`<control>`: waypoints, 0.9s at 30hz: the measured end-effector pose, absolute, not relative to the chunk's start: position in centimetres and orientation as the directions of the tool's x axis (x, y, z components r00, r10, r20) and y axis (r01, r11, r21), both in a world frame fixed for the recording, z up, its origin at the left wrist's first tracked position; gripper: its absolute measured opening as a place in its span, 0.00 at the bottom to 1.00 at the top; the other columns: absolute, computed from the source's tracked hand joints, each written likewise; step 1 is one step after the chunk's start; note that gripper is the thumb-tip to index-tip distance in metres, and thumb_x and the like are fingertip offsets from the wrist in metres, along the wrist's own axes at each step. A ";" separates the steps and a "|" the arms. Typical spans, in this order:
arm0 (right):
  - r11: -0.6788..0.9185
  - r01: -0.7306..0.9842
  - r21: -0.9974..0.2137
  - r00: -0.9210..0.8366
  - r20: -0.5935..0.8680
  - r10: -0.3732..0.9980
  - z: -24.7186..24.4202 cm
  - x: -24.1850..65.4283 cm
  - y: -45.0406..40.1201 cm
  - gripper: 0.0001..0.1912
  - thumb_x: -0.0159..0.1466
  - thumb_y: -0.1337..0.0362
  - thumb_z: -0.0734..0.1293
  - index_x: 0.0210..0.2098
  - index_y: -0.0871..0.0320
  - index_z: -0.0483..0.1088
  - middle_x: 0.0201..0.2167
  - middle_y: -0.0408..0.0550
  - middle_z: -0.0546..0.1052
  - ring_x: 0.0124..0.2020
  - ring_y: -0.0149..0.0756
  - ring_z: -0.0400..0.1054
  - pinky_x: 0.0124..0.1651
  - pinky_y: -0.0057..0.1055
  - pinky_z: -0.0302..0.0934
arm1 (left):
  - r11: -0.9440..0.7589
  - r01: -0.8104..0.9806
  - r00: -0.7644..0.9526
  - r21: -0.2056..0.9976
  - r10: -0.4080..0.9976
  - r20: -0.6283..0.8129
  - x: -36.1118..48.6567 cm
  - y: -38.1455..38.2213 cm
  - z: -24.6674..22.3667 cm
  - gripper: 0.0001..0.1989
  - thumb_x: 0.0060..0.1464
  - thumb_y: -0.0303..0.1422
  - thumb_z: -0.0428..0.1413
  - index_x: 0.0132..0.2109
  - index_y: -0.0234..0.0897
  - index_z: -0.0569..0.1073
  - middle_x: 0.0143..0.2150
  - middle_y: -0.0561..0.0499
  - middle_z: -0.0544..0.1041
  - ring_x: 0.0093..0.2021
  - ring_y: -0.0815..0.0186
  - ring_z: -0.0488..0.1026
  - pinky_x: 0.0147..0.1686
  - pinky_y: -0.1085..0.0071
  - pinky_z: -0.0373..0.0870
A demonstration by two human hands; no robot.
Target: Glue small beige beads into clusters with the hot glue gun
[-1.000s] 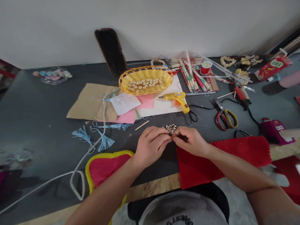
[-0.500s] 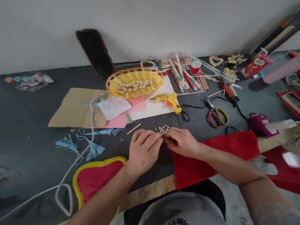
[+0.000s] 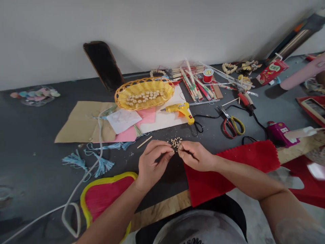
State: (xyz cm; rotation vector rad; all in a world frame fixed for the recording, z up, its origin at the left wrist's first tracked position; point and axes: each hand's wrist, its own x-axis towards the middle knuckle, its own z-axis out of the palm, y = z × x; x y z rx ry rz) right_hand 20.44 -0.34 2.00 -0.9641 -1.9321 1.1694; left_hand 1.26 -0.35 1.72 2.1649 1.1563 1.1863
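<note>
Small pale beads (image 3: pixel 175 141) lie in a loose pile on the dark table, just beyond my fingertips. My left hand (image 3: pixel 153 163) is pinched at the pile's near left side; what its fingertips hold is too small to make out. Close by on the right, my right hand (image 3: pixel 195 156) is also pinched, its contents hidden by the fingers. A short wooden stick (image 3: pixel 144 142) rests left of the pile. Behind, a yellow woven basket (image 3: pixel 119 96) holds pale bead clusters (image 3: pixel 144 97). A yellow glue gun (image 3: pixel 181 110) lies on white paper.
Red felt (image 3: pixel 208 183) lies under my right forearm. Scissors (image 3: pixel 232 125) and a purple device (image 3: pixel 281 134) are to the right. Wrapped sticks (image 3: pixel 193 83), a red spool (image 3: pixel 208 76) and a leaning phone (image 3: pixel 104 64) stand behind. Blue tassels (image 3: pixel 103 165) and a white cable (image 3: pixel 69 200) are left.
My left hand has turned, opening a gap between its thumb and the fingers behind the pinch. My right hand has barely moved. The whole view has shifted slightly.
</note>
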 end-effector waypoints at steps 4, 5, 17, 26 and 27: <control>0.150 0.167 -0.974 -0.438 0.063 0.897 1.7 20.5 -0.3 0.14 0.66 0.60 0.63 0.26 0.59 0.65 0.22 0.39 0.65 0.24 0.26 0.58 0.29 0.24 0.55 | -0.629 0.440 0.321 0.641 0.777 0.542 1.2 -0.3 1.7 0.03 0.54 0.26 0.59 0.35 0.39 0.76 0.35 0.49 0.78 0.37 0.65 0.74 0.39 0.66 0.72; 0.107 0.132 -0.985 -0.431 0.040 0.901 1.6 20.5 -0.3 0.11 0.65 0.59 0.64 0.29 0.60 0.68 0.25 0.40 0.68 0.26 0.27 0.61 0.31 0.24 0.57 | -0.656 0.435 0.340 0.617 0.754 0.562 1.2 -0.3 1.6 0.04 0.54 0.25 0.59 0.35 0.39 0.75 0.35 0.49 0.78 0.37 0.65 0.74 0.39 0.66 0.72; -0.024 0.103 -0.994 -0.486 -0.072 0.871 1.4 20.6 -0.1 0.15 0.65 0.54 0.64 0.31 0.59 0.68 0.24 0.38 0.65 0.25 0.26 0.57 0.30 0.23 0.56 | -0.728 0.499 0.381 0.469 0.671 0.636 1.1 -0.4 1.2 0.06 0.52 0.25 0.62 0.37 0.39 0.75 0.35 0.49 0.80 0.37 0.64 0.74 0.39 0.66 0.73; 0.023 0.180 -0.983 -0.419 -0.055 0.906 1.2 20.5 -0.3 0.14 0.68 0.55 0.61 0.32 0.58 0.67 0.24 0.39 0.67 0.24 0.26 0.59 0.29 0.24 0.56 | -0.637 0.476 0.332 0.607 0.769 0.547 1.3 -0.4 1.2 0.03 0.53 0.25 0.60 0.35 0.37 0.77 0.34 0.49 0.80 0.35 0.65 0.76 0.38 0.68 0.71; 0.030 0.184 -0.983 -0.401 -0.047 0.915 1.3 20.7 -0.3 0.14 0.68 0.55 0.60 0.34 0.58 0.68 0.24 0.40 0.68 0.23 0.25 0.59 0.28 0.24 0.57 | -0.581 0.441 0.303 0.684 0.814 0.496 1.3 -0.4 1.2 0.03 0.54 0.25 0.59 0.34 0.37 0.77 0.34 0.49 0.80 0.35 0.66 0.76 0.37 0.70 0.71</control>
